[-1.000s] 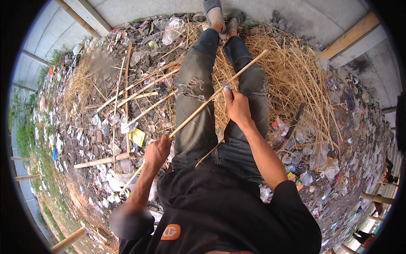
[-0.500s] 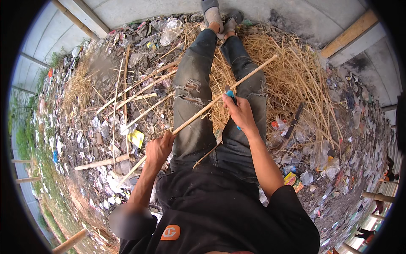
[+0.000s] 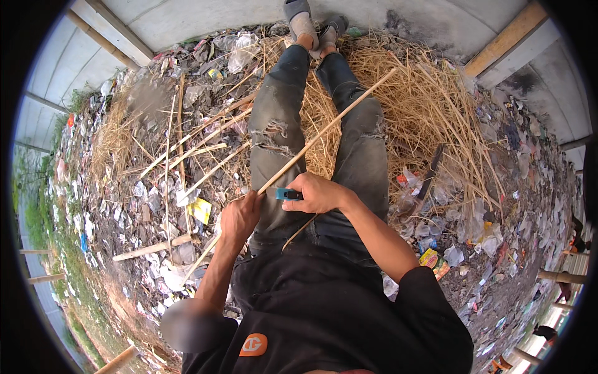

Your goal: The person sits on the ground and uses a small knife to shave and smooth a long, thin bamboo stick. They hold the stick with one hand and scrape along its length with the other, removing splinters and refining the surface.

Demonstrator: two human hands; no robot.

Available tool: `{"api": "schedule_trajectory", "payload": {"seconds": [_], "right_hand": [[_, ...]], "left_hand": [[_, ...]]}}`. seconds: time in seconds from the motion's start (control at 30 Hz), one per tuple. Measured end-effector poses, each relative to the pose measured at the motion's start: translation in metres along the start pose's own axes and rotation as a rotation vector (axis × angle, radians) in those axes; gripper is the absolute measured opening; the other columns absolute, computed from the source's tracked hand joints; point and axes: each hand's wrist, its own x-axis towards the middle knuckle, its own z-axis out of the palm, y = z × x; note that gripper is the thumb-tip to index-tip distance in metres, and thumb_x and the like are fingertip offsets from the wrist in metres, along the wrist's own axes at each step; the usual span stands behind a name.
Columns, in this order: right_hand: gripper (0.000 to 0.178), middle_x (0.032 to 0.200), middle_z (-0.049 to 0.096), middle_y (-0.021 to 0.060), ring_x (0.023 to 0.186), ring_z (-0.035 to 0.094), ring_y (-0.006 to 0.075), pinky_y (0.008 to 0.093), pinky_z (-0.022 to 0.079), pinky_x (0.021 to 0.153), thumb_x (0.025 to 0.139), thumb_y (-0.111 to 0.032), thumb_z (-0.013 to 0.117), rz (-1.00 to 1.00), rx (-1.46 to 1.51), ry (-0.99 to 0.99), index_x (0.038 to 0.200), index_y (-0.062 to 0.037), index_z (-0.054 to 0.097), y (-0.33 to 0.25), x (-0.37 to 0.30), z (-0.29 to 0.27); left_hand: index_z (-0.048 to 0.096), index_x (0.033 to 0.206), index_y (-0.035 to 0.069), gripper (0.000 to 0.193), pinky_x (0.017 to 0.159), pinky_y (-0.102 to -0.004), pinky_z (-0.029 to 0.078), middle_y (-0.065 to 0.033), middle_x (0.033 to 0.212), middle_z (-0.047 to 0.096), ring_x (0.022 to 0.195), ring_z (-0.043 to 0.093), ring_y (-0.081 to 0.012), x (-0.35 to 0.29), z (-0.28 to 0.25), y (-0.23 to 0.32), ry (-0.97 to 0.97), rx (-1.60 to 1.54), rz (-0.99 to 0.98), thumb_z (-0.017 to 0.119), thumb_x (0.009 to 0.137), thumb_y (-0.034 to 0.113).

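Note:
A long pale bamboo strip (image 3: pixel 324 132) slants across my legs, from the lower left up past my far knee. My left hand (image 3: pixel 239 219) is closed around it near my left thigh. Held in my right hand (image 3: pixel 319 193) is a knife with a blue-green handle (image 3: pixel 288 194), close to the strip just beyond my left fingers. Its blade cannot be made out now. A thin curved sliver (image 3: pixel 299 230) lies on my lap.
Straw-like shavings (image 3: pixel 430 118) are heaped beside and between my legs. More bamboo strips (image 3: pixel 205 137) and a thicker bamboo piece (image 3: pixel 152 248) lie on the litter-strewn ground at left. A dark flat piece (image 3: pixel 431 171) lies at right. A grey wall (image 3: pixel 349 15) stands beyond my feet.
My right hand has drawn the knife back along the strip toward my left hand and turned it sideways. My left hand keeps its grip on the strip.

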Motion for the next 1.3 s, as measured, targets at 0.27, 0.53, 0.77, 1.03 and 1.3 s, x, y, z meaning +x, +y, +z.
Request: {"api": "schedule_trajectory", "payload": {"seconds": [0.27, 0.53, 0.77, 1.03, 1.3], "right_hand": [[0.039, 0.063, 0.053, -0.0021, 0.06, 0.053, 0.0105, 0.0314, 0.044, 0.059, 0.106, -0.04, 0.063, 0.161, 0.108, 0.869, 0.103, -0.0005, 0.066, 0.009, -0.038, -0.049], [0.051, 0.072, 0.061, 0.0289, 0.07, 0.06, 0.0513, 0.0518, 0.045, 0.061, 0.11, -0.043, 0.053, 0.307, -0.459, 0.757, 0.092, 0.0031, 0.062, 0.025, -0.051, -0.054], [0.054, 0.079, 0.07, 0.0277, 0.082, 0.068, 0.0509, 0.0594, 0.052, 0.072, 0.11, -0.045, 0.049, 0.418, -0.461, 0.831, 0.089, 0.0019, 0.067, 0.022, -0.02, -0.068], [0.057, 0.073, 0.066, 0.0284, 0.077, 0.067, 0.0515, 0.0579, 0.05, 0.067, 0.11, -0.047, 0.05, 0.419, -0.381, 0.616, 0.086, 0.0016, 0.066, 0.036, -0.026, -0.029], [0.062, 0.065, 0.057, 0.0254, 0.066, 0.064, 0.0421, 0.0516, 0.046, 0.064, 0.11, -0.05, 0.048, 0.327, -0.174, 0.661, 0.08, 0.0037, 0.058, 0.042, -0.009, -0.007]], "left_hand": [[0.061, 0.089, 0.005, 0.031, 0.059, -0.0519, 0.049, -0.0199, 0.076, 0.066, 0.068, 0.066, -0.0433, -0.028, -0.015, -0.033, 0.031, -0.067, -0.059, 0.062, 0.105, 0.032], [0.058, 0.076, 0.006, 0.038, 0.052, -0.0459, 0.047, -0.0128, 0.064, 0.062, 0.056, 0.064, -0.0359, -0.046, -0.012, -0.046, 0.102, -0.049, 0.063, 0.073, 0.099, 0.033], [0.058, 0.072, 0.009, 0.037, 0.046, -0.0449, 0.047, -0.0098, 0.056, 0.059, 0.049, 0.062, -0.0333, -0.041, -0.012, -0.045, 0.165, -0.027, 0.214, 0.079, 0.094, 0.031], [0.058, 0.071, 0.01, 0.035, 0.046, -0.0439, 0.047, -0.0073, 0.06, 0.059, 0.05, 0.062, -0.0305, -0.035, -0.02, -0.037, 0.138, 0.0, 0.254, 0.077, 0.096, 0.028], [0.061, 0.072, 0.009, 0.036, 0.045, -0.045, 0.048, -0.0086, 0.058, 0.059, 0.05, 0.062, -0.032, -0.022, -0.01, -0.026, 0.162, -0.027, 0.26, 0.075, 0.097, 0.031]]}}
